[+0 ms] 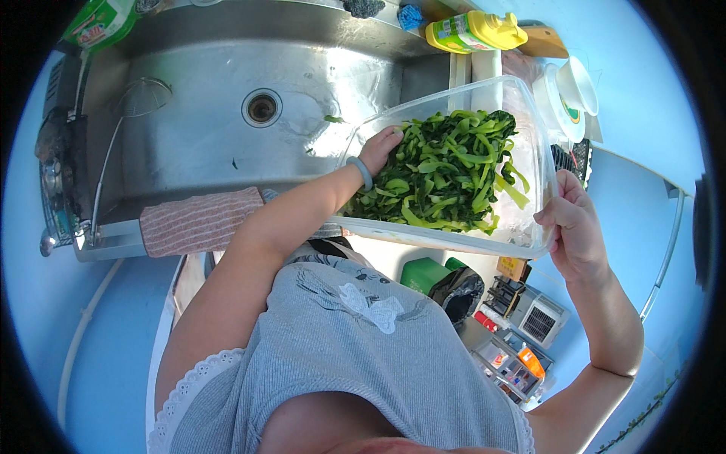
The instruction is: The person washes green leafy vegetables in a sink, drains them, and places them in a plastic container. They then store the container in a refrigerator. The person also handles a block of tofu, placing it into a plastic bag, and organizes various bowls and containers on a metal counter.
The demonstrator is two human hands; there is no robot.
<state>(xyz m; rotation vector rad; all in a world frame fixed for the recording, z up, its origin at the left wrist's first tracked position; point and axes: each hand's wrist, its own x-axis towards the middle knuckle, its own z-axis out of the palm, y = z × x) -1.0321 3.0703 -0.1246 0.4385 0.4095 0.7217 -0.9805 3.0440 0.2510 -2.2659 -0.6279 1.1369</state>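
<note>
A clear plastic tub (541, 170) is tilted over the right end of a stainless steel sink (198, 142), with chopped leafy greens (448, 164) heaped inside. My right hand (575, 221) grips the tub's right rim, the thumb over the edge. At the tub's left side, my left hand (381, 152) rests against the greens; its fingertips are partly hidden among them, so whether it grips any cannot be told. A grey band circles that wrist. Small green leaf scraps (334, 119) lie on the sink floor near the drain (262, 108).
A wire strainer (144, 97) stands in the sink's left end. Striped cloth (201, 221) hangs over the front edge. Behind are a yellow detergent bottle (476, 32), a blue scrubber (410, 17) and white bowls (577, 85). A green bin (422, 275) stands below.
</note>
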